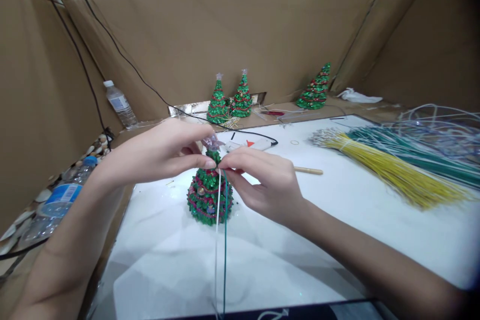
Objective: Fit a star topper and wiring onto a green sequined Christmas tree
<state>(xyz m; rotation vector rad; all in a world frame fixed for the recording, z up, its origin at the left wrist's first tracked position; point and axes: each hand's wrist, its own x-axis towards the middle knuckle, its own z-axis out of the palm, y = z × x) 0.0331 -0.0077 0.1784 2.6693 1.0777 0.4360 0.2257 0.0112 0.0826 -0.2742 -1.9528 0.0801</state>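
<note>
A small green Christmas tree (pixel 210 205) with red garlands, little ornaments and a pale star (pixel 212 142) on top stands upright before me. My left hand (pixel 165 152) is closed at its upper part, thumb in front and fingers curled near the star. Close beside it, my right hand (pixel 262 180) pinches at the tree's front, where a white cord (pixel 217 240) and a green cord (pixel 225 250) hang down towards me. The fingertips of both hands nearly meet there. Exactly how the cords cross under the fingertips is hidden.
Behind stand two similar trees (pixel 216 102) and a third tree (pixel 314 91). Yellow wires (pixel 397 170) and green wires (pixel 420 155) lie in bundles at right. A wooden stick (pixel 308 170) rests on the white board (pixel 168 265). Water bottles (pixel 62 200) are at left.
</note>
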